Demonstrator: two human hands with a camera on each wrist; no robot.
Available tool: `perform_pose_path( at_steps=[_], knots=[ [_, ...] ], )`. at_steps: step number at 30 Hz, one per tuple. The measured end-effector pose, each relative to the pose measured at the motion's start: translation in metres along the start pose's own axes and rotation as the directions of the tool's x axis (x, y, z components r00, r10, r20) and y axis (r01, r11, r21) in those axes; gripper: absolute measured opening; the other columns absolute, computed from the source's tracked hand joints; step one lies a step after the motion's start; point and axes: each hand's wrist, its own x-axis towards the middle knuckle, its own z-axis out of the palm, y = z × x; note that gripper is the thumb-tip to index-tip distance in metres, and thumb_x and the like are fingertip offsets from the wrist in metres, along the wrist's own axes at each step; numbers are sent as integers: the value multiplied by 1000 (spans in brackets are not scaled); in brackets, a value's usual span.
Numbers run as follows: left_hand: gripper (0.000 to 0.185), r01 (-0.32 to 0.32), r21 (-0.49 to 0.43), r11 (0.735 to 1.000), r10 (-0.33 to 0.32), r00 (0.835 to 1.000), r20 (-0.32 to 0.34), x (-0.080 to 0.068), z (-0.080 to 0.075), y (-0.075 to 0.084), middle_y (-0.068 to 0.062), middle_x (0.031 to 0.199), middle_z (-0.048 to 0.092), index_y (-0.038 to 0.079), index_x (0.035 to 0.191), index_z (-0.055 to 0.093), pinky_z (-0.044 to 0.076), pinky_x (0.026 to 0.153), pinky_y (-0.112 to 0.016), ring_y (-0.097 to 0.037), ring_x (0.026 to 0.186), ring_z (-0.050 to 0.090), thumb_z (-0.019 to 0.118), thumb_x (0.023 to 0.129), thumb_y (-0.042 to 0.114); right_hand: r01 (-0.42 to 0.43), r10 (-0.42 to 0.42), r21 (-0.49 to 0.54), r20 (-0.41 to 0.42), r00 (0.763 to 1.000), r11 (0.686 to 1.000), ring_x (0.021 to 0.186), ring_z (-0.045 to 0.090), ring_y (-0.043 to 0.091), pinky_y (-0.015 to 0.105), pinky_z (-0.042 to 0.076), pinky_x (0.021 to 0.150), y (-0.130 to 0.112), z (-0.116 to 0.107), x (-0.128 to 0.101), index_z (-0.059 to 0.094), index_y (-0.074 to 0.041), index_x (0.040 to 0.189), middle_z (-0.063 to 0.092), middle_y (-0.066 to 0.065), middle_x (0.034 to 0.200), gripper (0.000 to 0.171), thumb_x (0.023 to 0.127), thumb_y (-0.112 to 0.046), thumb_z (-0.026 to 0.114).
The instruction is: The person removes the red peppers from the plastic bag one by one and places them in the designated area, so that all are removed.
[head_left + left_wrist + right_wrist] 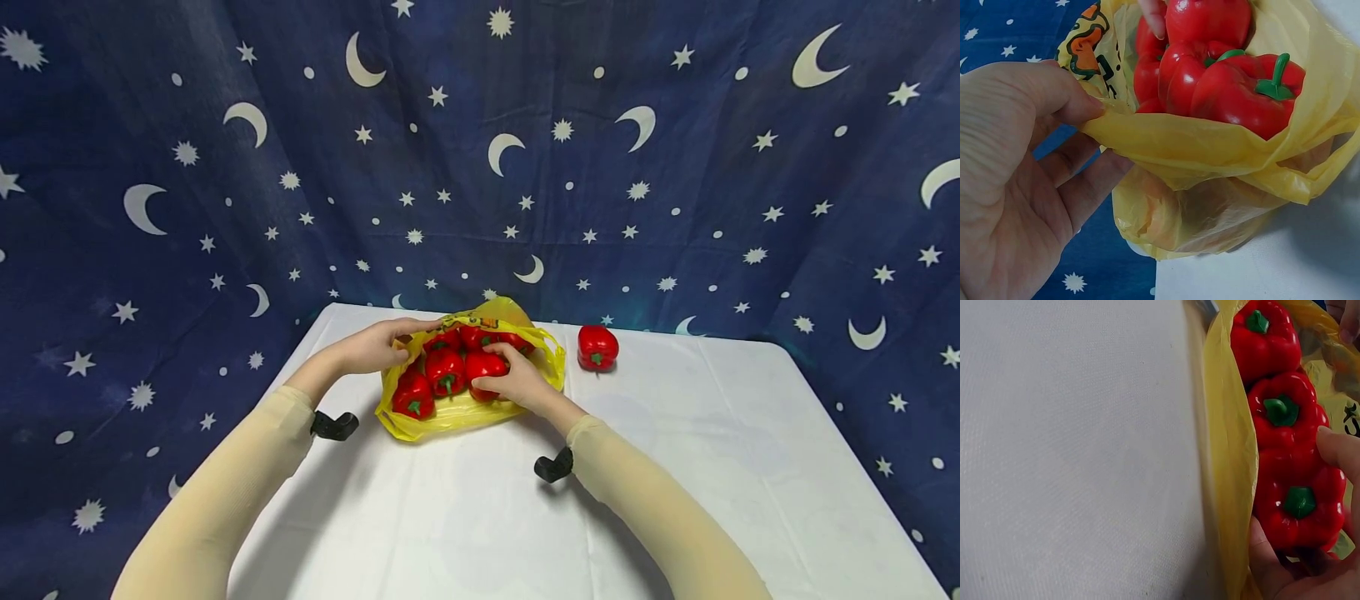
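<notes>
A yellow plastic bag (450,419) lies on the table with its mouth open, holding several red bell peppers with green stems. My left hand (372,346) pinches the bag's rim at its left side between thumb and fingers, as the left wrist view shows up close. Inside the bag, my right hand (521,385) grips a red bell pepper (1310,531) at the right of the front row, thumb and fingers on either side of it. Another bell pepper (446,371) sits just left of that one. Part of the back row is hidden behind the front peppers.
One more red bell pepper (597,346) stands on the white tablecloth (690,450), right of the bag near the back edge. Behind the table hangs a dark blue curtain (465,108) with moons and stars.
</notes>
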Motion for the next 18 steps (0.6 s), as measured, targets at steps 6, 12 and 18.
perform_pose_path(
  at_steps=[6,12,18],
  knots=[
    [70,-10,-9,1000,10,1000,2,0,1,1,-2,151,47,33,157,44,49,87,-38,-29,114,51,52,95,1,-23,23,5,-13,1000,1000,119,54,32,36,59,79,-1,1,-2,52,-21,142,51,12,142,70,82,-33,85],
    [70,-14,-18,1000,14,1000,7,-1,2,2,-3,155,45,31,157,43,48,89,-41,-29,116,50,52,95,1,-19,19,21,-14,1000,1000,118,54,33,37,59,79,0,2,-3,53,-21,141,52,12,141,70,81,-31,86],
    [71,-7,-23,1000,7,1000,3,-1,2,2,-3,157,43,30,157,44,47,102,-46,-28,123,50,53,94,0,3,-2,34,-30,1000,999,117,55,32,38,59,79,0,3,-5,54,-19,140,53,12,139,67,81,-29,86]
  ],
)
